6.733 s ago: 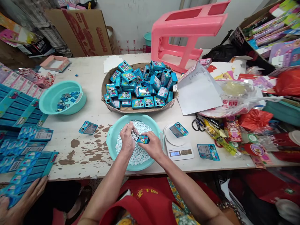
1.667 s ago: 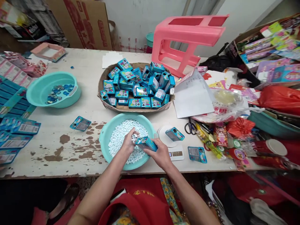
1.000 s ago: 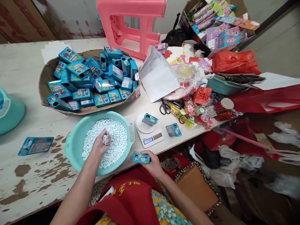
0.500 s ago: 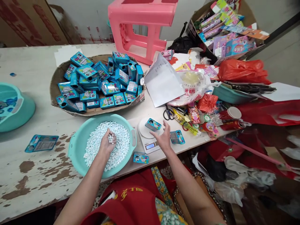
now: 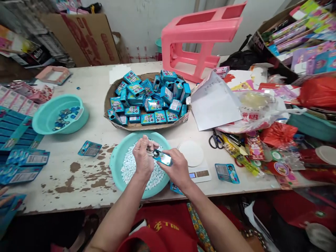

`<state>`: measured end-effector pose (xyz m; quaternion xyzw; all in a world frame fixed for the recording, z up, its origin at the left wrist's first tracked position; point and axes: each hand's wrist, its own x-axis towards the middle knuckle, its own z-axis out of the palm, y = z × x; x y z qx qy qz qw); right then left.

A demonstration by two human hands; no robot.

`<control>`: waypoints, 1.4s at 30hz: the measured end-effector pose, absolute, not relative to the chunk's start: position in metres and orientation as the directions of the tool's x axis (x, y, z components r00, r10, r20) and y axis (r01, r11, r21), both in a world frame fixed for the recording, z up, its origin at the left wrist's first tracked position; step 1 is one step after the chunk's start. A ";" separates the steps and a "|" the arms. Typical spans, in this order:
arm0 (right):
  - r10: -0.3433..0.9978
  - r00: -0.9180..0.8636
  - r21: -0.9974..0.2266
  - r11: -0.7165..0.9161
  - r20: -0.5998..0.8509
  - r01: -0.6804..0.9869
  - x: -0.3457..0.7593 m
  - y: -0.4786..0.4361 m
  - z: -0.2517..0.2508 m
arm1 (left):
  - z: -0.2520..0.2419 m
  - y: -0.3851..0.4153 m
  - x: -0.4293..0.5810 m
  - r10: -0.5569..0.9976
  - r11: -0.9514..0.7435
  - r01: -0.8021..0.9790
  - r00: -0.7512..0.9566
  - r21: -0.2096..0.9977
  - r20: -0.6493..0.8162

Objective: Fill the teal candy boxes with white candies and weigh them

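My right hand (image 5: 178,168) grips a small blue candy tin (image 5: 164,159), tilted, with its round dark opening toward my left hand. My left hand (image 5: 144,155) is closed on some small white candies at that opening; its fingers partly hide them. Both hands are over a turquoise basin (image 5: 115,168) filled with loose white candies (image 5: 129,164). Right of it stands a white digital kitchen scale (image 5: 191,153) with a lit display. A blue printed card or pack (image 5: 175,188) shows partly beneath my right wrist, and another blue pack (image 5: 227,173) lies right of the scale.
Behind the basin is a cardboard tray (image 5: 110,120) heaped with blue tins. Another turquoise basin (image 5: 78,122) with small blue pieces stands left. A pink stool (image 5: 189,38), scissors (image 5: 216,139) and clutter line the back and right. Another person's hand (image 5: 5,198) shows at far left.
The right hand has picked up the tin from the scale and brought it over the basin. The left hand has lifted candies to its opening. The view has swung left.
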<state>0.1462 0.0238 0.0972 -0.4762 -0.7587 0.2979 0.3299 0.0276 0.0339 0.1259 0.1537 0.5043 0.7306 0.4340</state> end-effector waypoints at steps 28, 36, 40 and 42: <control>0.980 0.127 -0.832 0.058 0.152 0.552 0.277 0.059 0.001 | -0.012 -0.005 0.008 0.938 0.280 0.253 -0.278 0.926 -0.208; 0.911 0.305 -0.823 0.061 0.278 0.565 0.292 0.008 0.027 | -0.021 -0.023 0.012 0.919 0.393 0.123 -0.076 0.911 -0.386; 0.966 0.170 -0.824 0.066 0.194 0.562 0.287 -0.047 0.019 | -0.008 -0.027 -0.014 0.821 0.509 -0.190 -0.187 0.840 -0.540; 0.990 -0.027 -0.805 0.130 0.141 0.579 0.274 -0.069 0.005 | -0.002 -0.026 -0.022 0.801 0.487 -0.359 -0.180 0.796 -0.571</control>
